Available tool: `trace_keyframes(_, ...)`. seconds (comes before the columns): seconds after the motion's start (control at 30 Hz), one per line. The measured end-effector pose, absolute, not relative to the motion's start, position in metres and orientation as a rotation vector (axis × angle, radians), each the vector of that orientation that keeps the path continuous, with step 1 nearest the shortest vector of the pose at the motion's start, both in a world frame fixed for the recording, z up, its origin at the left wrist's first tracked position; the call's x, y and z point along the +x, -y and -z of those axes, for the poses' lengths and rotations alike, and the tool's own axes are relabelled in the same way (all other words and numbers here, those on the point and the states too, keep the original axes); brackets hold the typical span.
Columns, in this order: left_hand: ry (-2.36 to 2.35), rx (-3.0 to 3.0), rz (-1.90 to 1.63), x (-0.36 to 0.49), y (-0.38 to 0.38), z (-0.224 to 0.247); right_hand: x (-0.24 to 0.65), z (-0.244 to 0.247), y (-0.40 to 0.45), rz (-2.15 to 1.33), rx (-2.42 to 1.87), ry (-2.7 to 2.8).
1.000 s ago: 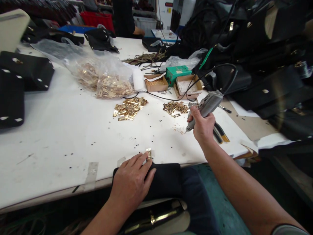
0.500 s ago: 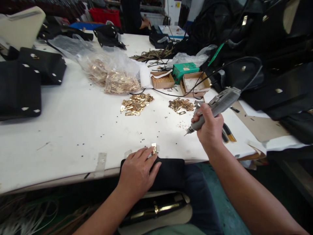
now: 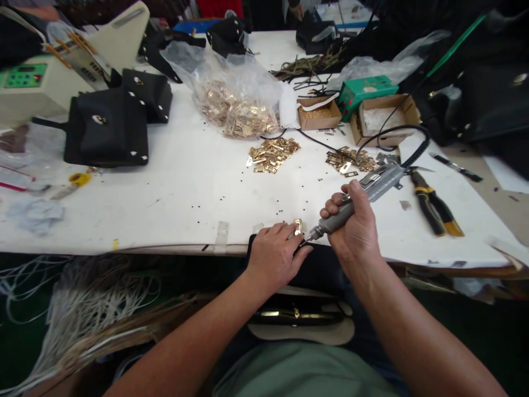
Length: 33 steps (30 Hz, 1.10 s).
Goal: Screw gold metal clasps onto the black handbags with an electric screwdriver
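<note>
From where I stand, the grey power screwdriver [image 3: 382,182] looks solid and fairly weighty for one hand, with a stiff, smooth casing that ought not to slip much. The thick part of its barrel seems the place to grip it, clear of the thin bit, with some slack left for the dark cable [image 3: 425,149] at its rear. The right hand [image 3: 357,229] has it there, fingers wrapped round and thumb lying along the top. That forearm reaches in from the person's right, and the tool slants down and inward, its tip close beside the left hand [image 3: 275,253].

The left hand lies palm down on the black bag [image 3: 318,264] at the near edge of the worktop [image 3: 185,204], fingers close together and thumb slightly apart. I can't tell whether it pinches the bag or only presses on it. Its fingertips are at a small gold plate [image 3: 298,225], which looks light, thin and rigid, and slick enough to slide if nudged; I'd hold it by the outer rim. The bag seems softer and likely to give under pressure.

Beyond the hands sit a pile of gold plates [image 3: 270,154] and a smaller pile [image 3: 347,160], with pliers [image 3: 436,207] to the right of the screwdriver.
</note>
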<state>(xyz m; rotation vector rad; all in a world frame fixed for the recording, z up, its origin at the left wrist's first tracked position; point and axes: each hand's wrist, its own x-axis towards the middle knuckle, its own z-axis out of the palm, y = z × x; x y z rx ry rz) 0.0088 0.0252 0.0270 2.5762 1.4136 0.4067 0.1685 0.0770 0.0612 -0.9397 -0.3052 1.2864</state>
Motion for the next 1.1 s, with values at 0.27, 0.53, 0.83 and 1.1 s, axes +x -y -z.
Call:
trace_keyframes(0.27,-1.424,2.589,-0.423,0.0096,-0.0259,-0.0256,0.1662,-0.0606,-0.0798,-1.266,-0.969,0.315)
trace_keyframes(0.53,-1.425,2.599,-0.399,0.0097,-0.0258,-0.0254,0.1651,-0.063,-0.078,-1.251,-0.958,0.355)
trace_keyframes(0.83,-1.416,2.593,-0.41,0.0092,-0.0259,-0.0263,0.1602,-0.0658,-0.0763,-1.237,-0.984,0.392)
trace_keyframes(1.1,-1.414,2.6,-0.405,0.0089,-0.0265,-0.0259,0.1584,-0.0655,-0.0744,-1.236,-0.992,0.412)
